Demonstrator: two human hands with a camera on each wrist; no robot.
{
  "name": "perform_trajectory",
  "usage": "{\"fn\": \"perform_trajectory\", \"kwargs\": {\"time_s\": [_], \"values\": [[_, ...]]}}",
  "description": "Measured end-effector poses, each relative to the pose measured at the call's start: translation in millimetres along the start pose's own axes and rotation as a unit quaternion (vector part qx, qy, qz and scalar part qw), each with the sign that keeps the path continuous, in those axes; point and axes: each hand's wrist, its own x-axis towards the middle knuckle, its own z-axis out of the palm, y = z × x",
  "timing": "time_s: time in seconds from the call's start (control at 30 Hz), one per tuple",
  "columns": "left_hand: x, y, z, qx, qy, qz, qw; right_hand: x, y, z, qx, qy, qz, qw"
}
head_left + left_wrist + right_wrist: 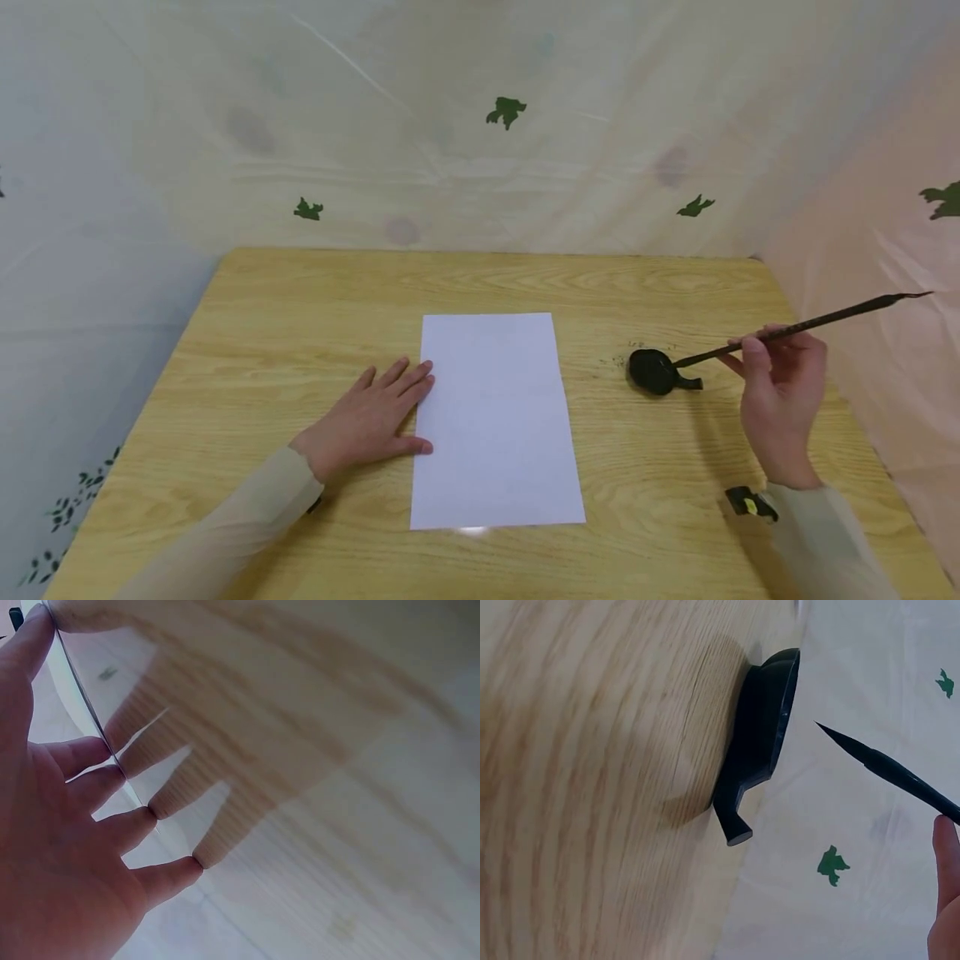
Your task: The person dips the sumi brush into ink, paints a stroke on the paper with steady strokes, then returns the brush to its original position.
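Observation:
A blank white sheet of paper (495, 425) lies in the middle of the wooden table. Along its left edge rests my left hand (363, 425), fingers spread and nearly straight, the tips touching the paper's margin. My right hand (783, 396) pinches a dark writing brush (832, 317) on the right side. The brush slants, its pointed bristles down and left by a small black ink dish (651, 372) with a short handle. In the right wrist view, the brush tip (832, 733) hangs just off the rim of the dish (761, 720), apart from it.
The wooden table (315, 308) carries small dark specks beside the ink dish. Pale cloth with green bird shapes (507, 112) hangs behind the table and down both sides. A black strap (750, 503) sits at the right wrist.

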Motion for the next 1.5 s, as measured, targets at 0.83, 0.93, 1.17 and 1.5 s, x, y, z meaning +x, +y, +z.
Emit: {"fn": "perform_trajectory", "kwargs": {"time_s": [0.83, 0.93, 1.17, 1.5], "values": [[-0.9, 1.3, -3.6, -0.011, -0.011, -0.006, 0.9999, 7, 19, 0, -0.200, -0.023, 0.082, 0.976], [-0.9, 1.3, -3.7, -0.014, -0.012, -0.008, 0.9998, 7, 18, 0, -0.213, -0.028, 0.082, 0.973], [-1.2, 1.3, -4.4, -0.016, -0.011, -0.008, 0.9998, 8, 19, 0, -0.230, -0.036, 0.071, 0.970], [-0.1, 1.2, -5.9, -0.016, -0.012, -0.009, 0.9998, 8, 19, -4, -0.086, -0.030, 0.038, 0.995]]}}
